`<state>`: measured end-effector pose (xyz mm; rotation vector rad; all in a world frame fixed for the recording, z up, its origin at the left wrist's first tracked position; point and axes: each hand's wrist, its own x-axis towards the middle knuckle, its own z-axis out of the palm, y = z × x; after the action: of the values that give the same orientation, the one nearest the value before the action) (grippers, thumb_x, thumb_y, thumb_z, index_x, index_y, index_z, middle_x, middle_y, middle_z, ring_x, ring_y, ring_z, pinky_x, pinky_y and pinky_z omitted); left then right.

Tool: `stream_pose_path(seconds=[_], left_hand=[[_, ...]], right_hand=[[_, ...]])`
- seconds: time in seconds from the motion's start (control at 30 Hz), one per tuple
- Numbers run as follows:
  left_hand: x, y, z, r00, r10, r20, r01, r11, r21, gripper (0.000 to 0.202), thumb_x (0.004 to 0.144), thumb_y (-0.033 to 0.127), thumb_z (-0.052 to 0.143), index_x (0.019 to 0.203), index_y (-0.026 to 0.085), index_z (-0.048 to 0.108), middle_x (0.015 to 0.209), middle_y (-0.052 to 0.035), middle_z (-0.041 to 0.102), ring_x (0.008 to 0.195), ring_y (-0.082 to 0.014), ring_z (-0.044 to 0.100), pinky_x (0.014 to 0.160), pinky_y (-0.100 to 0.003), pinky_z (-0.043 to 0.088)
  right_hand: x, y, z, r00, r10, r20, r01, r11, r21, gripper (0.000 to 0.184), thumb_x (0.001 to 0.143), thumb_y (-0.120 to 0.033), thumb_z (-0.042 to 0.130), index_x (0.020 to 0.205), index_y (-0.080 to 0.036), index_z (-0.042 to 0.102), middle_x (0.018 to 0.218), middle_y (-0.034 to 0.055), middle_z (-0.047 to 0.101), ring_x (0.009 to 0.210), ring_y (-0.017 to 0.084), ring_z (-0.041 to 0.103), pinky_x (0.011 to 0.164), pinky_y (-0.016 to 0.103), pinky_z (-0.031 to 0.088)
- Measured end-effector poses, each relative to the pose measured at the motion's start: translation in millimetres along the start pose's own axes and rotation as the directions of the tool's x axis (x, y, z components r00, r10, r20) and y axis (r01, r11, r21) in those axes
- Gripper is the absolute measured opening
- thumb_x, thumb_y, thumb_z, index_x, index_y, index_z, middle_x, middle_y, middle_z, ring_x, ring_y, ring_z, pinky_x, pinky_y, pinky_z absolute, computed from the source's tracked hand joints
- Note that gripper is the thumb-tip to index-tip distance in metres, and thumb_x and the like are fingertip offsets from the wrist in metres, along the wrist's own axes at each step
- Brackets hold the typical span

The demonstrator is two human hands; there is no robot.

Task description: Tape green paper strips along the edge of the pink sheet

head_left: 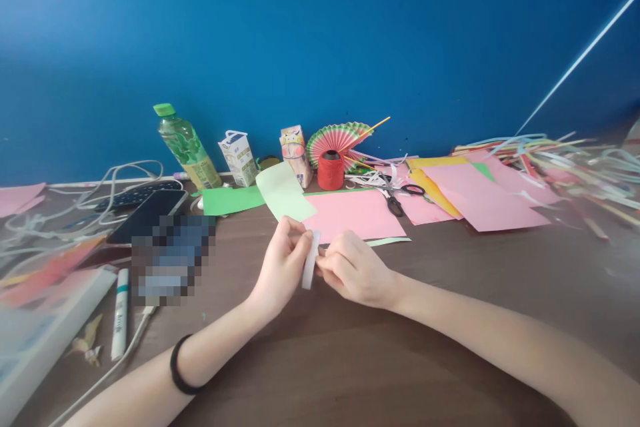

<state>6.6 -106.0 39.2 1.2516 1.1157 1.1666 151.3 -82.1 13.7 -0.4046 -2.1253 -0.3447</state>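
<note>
A blue wall (320, 47) rose behind the dark brown counter (310, 373), which spread across the whole lower half of the view. Both forearms came in over it from the near edge, so that the left hand (280, 263) and the right hand (357, 270) met near the middle. At the far left lay part of a white case (55, 333). Just beyond the hands was a pink sheet (357, 210), its left corner overlapped by a curling pale green sheet (284, 192); another pink sheet (480, 193) lay farther right, over yellow paper (435, 190). Against the wall a green-capped bottle (187, 147) leaned to the left, well apart from a pleated pink and green fan (327, 140). A dark phone (150, 215) lay among white cables on the left. A carton (239, 159) stood near the bottle, black-handled scissors (394, 205) lay by the pink sheet's right end, and a marker (120, 317) lay beside the case. A black band (181, 367) circled the left forearm. Smallest was a white strip (309, 270), between the hands above the counter: the left grip was clamped on its upper end, while the right grip's bent fingers met its right edge, and whether they pinched it I could not tell.
</note>
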Motion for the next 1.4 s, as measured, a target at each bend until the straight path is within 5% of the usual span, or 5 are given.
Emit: stream_pose_path(seconds=[0.5, 0.7, 0.93, 1.07, 1.4], left_hand=[[3.2, -4.4, -5.0, 0.99, 0.069, 0.12, -0.063, 0.997, -0.047, 0.022, 0.082, 0.029, 0.051, 0.098, 0.021, 0.038, 0.06, 0.0054, 0.058, 0.057, -0.0108, 0.055, 0.061, -0.026, 0.045], [3.7, -7.1, -5.2, 0.997, 0.034, 0.067, -0.029, 0.997, -0.073, 0.062, 0.077, 0.023, 0.058, 0.13, 0.022, 0.025, 0.057, 0.0069, 0.057, 0.058, -0.0112, 0.055, 0.062, -0.025, 0.042], [6.4, -2.5, -4.7, 0.975, -0.214, 0.064, 0.223, 0.93, -0.293, 0.031, 0.071, 0.022, 0.064, 0.098, 0.012, 0.053, 0.075, -0.0026, 0.065, 0.068, -0.0124, 0.06, 0.074, -0.028, 0.045], [9.0, -3.0, -8.4, 0.958, -0.223, 0.179, 0.274, 0.896, -0.35, 0.015, 0.073, 0.02, 0.062, 0.086, 0.012, 0.06, 0.082, -0.0047, 0.065, 0.073, -0.0135, 0.062, 0.08, -0.029, 0.045], [11.2, 1.2, -10.7, 0.962, -0.23, 0.148, 0.27, 0.883, -0.383, 0.019, 0.08, 0.026, 0.053, 0.088, 0.01, 0.06, 0.082, -0.0091, 0.067, 0.074, -0.0163, 0.063, 0.074, -0.029, 0.047]], right_hand=[[0.9, 1.4, 1.2, 0.929, 0.37, -0.026, -0.342, 0.882, 0.325, 0.013, 0.082, -0.008, 0.048, 0.086, -0.02, 0.047, 0.08, 0.0036, 0.053, 0.078, 0.015, 0.052, 0.067, 0.03, 0.046], [0.4, 0.8, 2.3, 0.934, 0.358, -0.015, -0.334, 0.884, 0.326, 0.013, 0.083, -0.008, 0.047, 0.086, -0.021, 0.048, 0.079, 0.0032, 0.053, 0.078, 0.015, 0.051, 0.068, 0.03, 0.046], [-1.0, 1.3, 2.9, 0.95, 0.314, 0.0, -0.306, 0.925, 0.225, 0.011, 0.083, -0.01, 0.047, 0.081, -0.02, 0.05, 0.076, 0.0029, 0.057, 0.076, 0.016, 0.051, 0.068, 0.031, 0.042], [-2.5, 0.7, 4.0, 0.954, 0.301, 0.011, -0.296, 0.932, 0.209, 0.011, 0.082, -0.01, 0.048, 0.081, -0.02, 0.05, 0.077, 0.0031, 0.058, 0.076, 0.016, 0.05, 0.068, 0.031, 0.042], [-1.6, 0.0, 3.2, 0.963, 0.268, 0.011, -0.263, 0.938, 0.224, 0.011, 0.081, -0.009, 0.051, 0.083, -0.02, 0.052, 0.079, 0.0036, 0.06, 0.081, 0.017, 0.051, 0.072, 0.033, 0.044]])
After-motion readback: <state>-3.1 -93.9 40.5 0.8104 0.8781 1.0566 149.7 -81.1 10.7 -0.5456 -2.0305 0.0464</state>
